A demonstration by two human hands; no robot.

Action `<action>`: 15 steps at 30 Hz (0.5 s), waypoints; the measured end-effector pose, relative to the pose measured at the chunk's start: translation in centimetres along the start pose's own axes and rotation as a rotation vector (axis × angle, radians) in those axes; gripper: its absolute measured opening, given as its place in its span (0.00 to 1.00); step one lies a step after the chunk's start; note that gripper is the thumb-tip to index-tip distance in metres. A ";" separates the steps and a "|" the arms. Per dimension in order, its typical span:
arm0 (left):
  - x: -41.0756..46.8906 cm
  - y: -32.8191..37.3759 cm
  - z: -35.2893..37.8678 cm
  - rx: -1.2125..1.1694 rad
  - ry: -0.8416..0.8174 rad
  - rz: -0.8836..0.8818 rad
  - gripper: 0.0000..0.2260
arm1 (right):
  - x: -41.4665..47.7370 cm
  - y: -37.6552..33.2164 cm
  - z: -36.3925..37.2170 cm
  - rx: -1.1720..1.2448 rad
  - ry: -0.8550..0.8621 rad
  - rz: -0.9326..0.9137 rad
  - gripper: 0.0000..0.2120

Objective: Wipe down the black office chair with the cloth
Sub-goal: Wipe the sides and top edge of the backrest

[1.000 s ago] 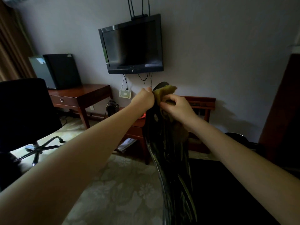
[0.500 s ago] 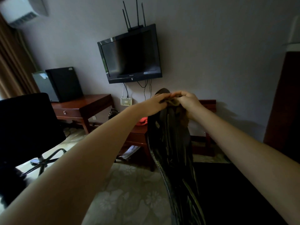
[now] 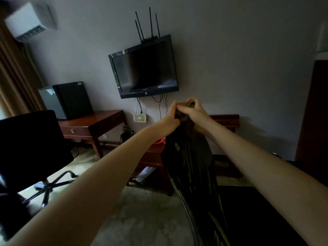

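A black office chair's backrest [image 3: 191, 167] stands edge-on in front of me, glossy and dark, its seat spreading low right. At its top edge both hands bunch a brownish-yellow cloth [image 3: 184, 112]. My left hand [image 3: 171, 118] grips the cloth and the top of the backrest from the left. My right hand [image 3: 197, 114] curls over the cloth from the right, thumb on top. Most of the cloth is hidden between the two hands.
A second black office chair [image 3: 30, 144] stands at the left on a star base. Behind are a wooden desk [image 3: 94, 125] with a black box, a wall television [image 3: 143, 68] and a low wooden bench [image 3: 225, 119]. Patterned carpet lies below.
The cloth, earlier open and yellow above the backrest top, is now bunched small between both hands. The camera has tilted up, showing more wall and the air conditioner.
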State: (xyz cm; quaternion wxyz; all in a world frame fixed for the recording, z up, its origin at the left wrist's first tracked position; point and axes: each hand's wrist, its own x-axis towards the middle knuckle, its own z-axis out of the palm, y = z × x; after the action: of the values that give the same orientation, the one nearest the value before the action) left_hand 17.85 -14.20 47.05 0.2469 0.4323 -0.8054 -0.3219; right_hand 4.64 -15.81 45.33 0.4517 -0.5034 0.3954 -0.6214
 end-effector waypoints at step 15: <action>1.8 -0.9 -0.1 0.046 0.017 -0.065 0.29 | 3.9 5.1 -1.3 -0.330 0.229 0.007 0.21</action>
State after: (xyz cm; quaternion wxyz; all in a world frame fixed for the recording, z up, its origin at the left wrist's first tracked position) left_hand 17.49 -16.14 46.64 0.2332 0.4665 -0.7960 -0.3071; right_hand 3.84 -20.89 41.33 0.3176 -0.4952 0.5424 -0.5997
